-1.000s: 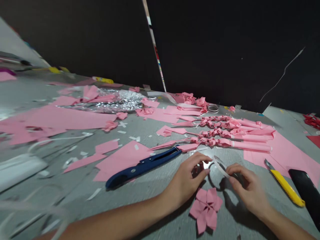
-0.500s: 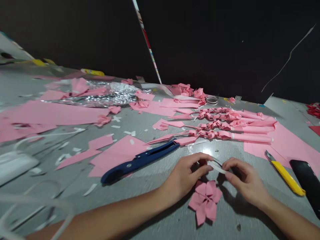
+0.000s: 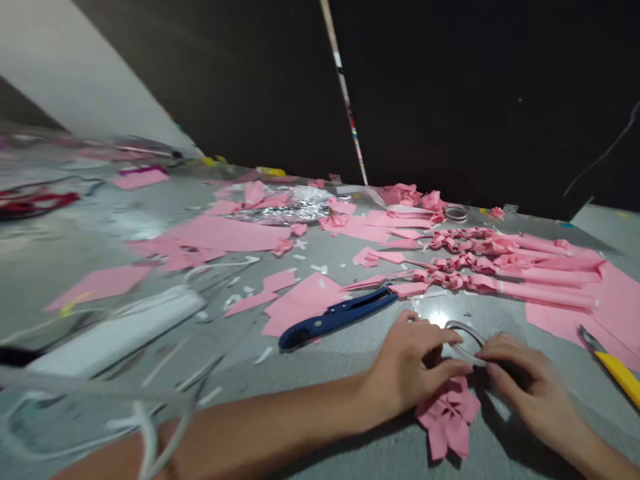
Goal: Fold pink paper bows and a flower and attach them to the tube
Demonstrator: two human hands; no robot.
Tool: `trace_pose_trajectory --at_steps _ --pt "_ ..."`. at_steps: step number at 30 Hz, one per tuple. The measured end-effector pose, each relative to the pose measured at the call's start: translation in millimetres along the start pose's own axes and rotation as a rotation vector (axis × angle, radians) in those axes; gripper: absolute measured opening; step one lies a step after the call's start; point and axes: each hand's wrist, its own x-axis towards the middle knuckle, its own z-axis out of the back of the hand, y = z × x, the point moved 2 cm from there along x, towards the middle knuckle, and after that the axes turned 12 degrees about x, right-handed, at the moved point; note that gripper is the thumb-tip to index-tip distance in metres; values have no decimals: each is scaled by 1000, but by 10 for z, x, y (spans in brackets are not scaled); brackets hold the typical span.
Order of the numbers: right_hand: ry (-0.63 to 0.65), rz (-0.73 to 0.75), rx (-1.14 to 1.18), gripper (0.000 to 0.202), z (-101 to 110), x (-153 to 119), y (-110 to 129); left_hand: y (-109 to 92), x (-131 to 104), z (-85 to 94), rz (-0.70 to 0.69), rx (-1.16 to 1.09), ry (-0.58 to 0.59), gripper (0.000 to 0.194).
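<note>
Above the grey table, a thin roll of whitish tape (image 3: 466, 328) is held between both hands. My left hand (image 3: 417, 357) pinches its left side, with thumb and index finger at the rim. My right hand (image 3: 533, 380) pinches the right side of the same roll. Just below the fingers a pink folded paper flower (image 3: 450, 420) lies on the table, its upper edge partly covered by my left hand.
Dark blue scissors-like cutter (image 3: 335, 319) lies left of the hands. Beyond are rolled pink paper stems (image 3: 545, 293), crumpled silver foil (image 3: 295, 203) and another tape roll (image 3: 455, 213). A yellow knife (image 3: 619, 377) is at right, a white power strip (image 3: 120, 330) at left.
The view has swung left, so things on the table appear further right. The roll is now turned to show its round opening, and my left hand overlaps the flower's top.
</note>
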Motion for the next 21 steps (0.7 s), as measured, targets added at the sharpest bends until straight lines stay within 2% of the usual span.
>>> trace_pose_trajectory --at_steps 2,4,11,14,17,21 --pt "14 81 -16 19 -8 -11 5 -30 -35 -15 -144 126 -48 28" --pt "32 164 -41 20 -19 -20 12 -43 -51 -34 -227 188 -61 29" --pt "49 287 -79 30 -40 -13 15 17 -18 -97 -125 90 -62 56" --pt "53 310 -84 31 -36 -2 20 39 -5 -116 -117 77 -65 61" --pt "78 320 -99 31 -30 0 5 52 -6 -124 -111 91 -37 57" --pt "86 343 -124 32 -18 -8 -33 40 -41 -129 -180 167 22 34"
